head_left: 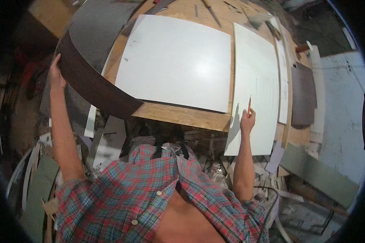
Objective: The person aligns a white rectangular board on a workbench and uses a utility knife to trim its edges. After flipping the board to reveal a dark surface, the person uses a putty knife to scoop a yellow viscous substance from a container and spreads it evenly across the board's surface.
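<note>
My left hand (57, 77) is at the far left, its fingers closed on the outer edge of a dark brown laminate sheet (93, 83). That sheet bends in a curve toward the near edge of the table, and a grey surface (97, 32) lies just beyond it. In my right hand (247, 122) is an orange-red pencil (249, 106), point upward, held between thumb and fingers. This hand is over a long pale board (255, 69), on which a shadow falls. Between my hands a large white panel (178, 60) lies flat on the wooden table (182, 117).
Tools, among them a long thin one (211, 13), lie at the table's far side. Right of the pale board are a narrow white strip (283, 81) and a brown piece (303, 95). Offcuts and scraps litter the floor around me, including a grey-green board (318, 174).
</note>
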Action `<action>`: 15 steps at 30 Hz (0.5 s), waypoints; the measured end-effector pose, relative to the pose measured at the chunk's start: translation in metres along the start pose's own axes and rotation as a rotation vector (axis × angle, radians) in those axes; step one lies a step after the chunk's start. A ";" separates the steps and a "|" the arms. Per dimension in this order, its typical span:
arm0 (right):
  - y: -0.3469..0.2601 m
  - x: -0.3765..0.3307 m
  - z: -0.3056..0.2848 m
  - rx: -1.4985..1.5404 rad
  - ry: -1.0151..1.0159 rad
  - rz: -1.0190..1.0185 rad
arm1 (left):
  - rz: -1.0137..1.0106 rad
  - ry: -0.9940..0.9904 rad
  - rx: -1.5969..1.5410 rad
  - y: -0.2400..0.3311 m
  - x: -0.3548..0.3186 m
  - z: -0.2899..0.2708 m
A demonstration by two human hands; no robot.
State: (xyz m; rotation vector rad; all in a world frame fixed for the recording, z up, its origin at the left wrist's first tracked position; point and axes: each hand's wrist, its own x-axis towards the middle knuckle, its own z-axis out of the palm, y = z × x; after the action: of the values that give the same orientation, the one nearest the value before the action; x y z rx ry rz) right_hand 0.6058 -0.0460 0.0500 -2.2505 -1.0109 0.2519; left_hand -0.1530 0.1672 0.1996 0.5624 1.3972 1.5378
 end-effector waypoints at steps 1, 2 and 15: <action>0.001 0.009 -0.002 -0.110 0.037 -0.029 | -0.007 -0.004 0.148 0.000 0.031 -0.001; 0.001 0.011 -0.004 -0.221 0.063 -0.057 | -0.010 0.014 0.337 -0.005 0.053 -0.002; -0.023 -0.061 0.088 -0.205 -0.050 0.010 | 0.285 -0.293 1.076 -0.217 -0.115 0.055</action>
State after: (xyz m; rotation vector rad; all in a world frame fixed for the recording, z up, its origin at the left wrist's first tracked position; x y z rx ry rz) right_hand 0.5137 -0.0369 -0.0084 -2.4449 -1.0951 0.2183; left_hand 0.0162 0.0733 0.0384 1.6085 1.8874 0.7225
